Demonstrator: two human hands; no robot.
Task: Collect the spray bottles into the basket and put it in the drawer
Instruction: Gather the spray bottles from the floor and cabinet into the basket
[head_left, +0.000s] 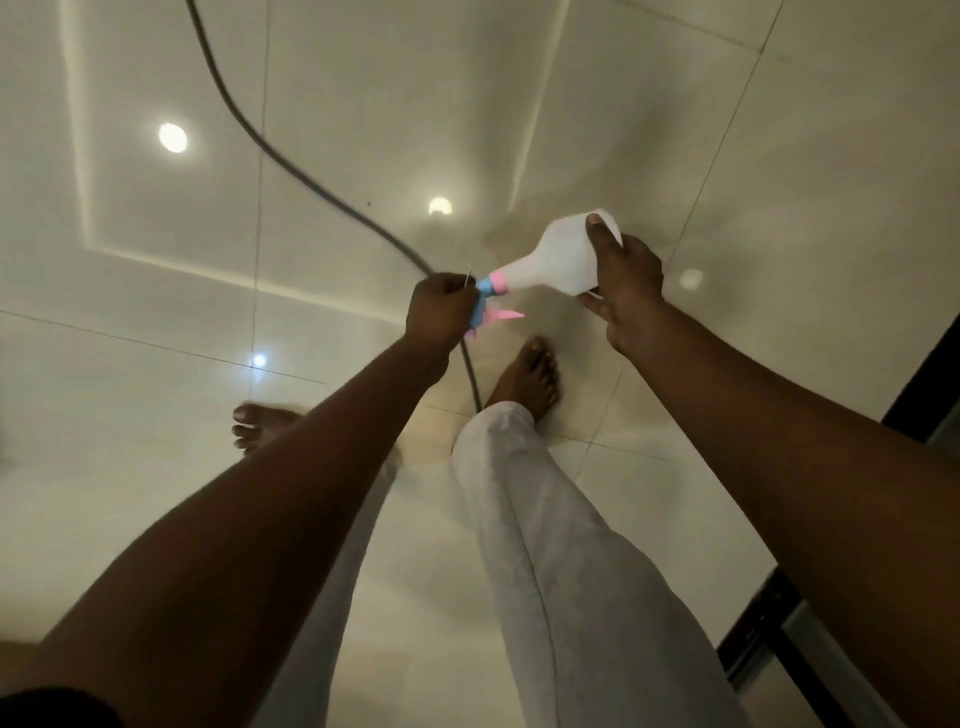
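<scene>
A white spray bottle (558, 257) with a pink collar and a blue and pink trigger head is held sideways above the floor. My right hand (626, 283) grips its wide body. My left hand (441, 309) is closed around the blue spray head, with the pink trigger sticking out below the fingers. No basket or drawer is in view.
I stand barefoot on glossy cream floor tiles (156, 364) that mirror ceiling lights. A grey cable (291, 166) snakes across the floor from the top to my feet (530, 374). A dark frame edge (924, 384) runs along the right side.
</scene>
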